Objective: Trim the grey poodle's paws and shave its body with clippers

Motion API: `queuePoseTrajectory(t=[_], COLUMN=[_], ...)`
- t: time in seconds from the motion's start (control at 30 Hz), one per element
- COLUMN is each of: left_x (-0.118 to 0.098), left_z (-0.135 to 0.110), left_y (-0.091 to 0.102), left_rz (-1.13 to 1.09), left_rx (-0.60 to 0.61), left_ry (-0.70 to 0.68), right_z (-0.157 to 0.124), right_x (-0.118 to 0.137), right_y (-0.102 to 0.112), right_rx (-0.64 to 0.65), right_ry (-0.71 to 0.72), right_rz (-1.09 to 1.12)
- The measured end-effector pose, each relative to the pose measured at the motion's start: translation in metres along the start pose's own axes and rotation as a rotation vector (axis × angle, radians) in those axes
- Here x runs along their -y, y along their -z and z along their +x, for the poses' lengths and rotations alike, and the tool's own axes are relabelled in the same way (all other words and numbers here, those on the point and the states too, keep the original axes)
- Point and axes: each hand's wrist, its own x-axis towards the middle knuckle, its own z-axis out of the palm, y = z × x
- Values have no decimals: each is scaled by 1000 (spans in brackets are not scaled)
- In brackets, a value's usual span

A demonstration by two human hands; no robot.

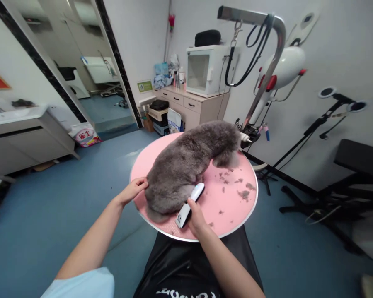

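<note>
The grey dog [189, 161] is on the round pink table [233, 211], between your two hands and stretching away from them toward the metal grooming arm [272, 66]. Your right hand [196, 215] is closed around white clippers [190, 204] — thumb along the near side, the other fingers mostly hidden underneath. The blade end points down and left from that grip, just beside the dog's near end; you cannot tell from here whether it touches the coat. Your left hand [136, 189], across the body from the clippers, has its fingers nearly together and their tips against the fur; whether they pinch a tuft or only rest there, you cannot tell. Loose hair tufts [244, 194] lie beyond your right grip and to its right.

The clippers carry a small dark mark near the blade, left of your thumb, too small to make out. Below your hands, pale lettering runs across your black apron [195, 265], upside down and partly cut off. Far ahead of the grip, a white-and-blue bag [174, 120] seems to read "NATURAL" — and well off to the left, a pink-and-white bag [85, 134] shows the characters 雀士.
</note>
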Motion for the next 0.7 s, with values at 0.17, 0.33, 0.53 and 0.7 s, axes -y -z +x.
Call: queuePoseTrajectory(t=[0.17,0.33,0.53,0.7], left_x=[-1,-22,2,8], left_z=[15,-23,-122,-142], left_y=[-35,-64,-111,-141], left_rz=[-364,-538,-309,221], left_rx=[-307,-153,-176,299], left_ry=[101,234,-70,-189], right_z=[-17,-31,-39,-62], right_x=[-12,-2,48,69], right_y=[-6,22,87,105], right_rx=[112,110,76,216], right_ry=[-39,11,-14,2], right_rz=[-32,-54,-62,-129])
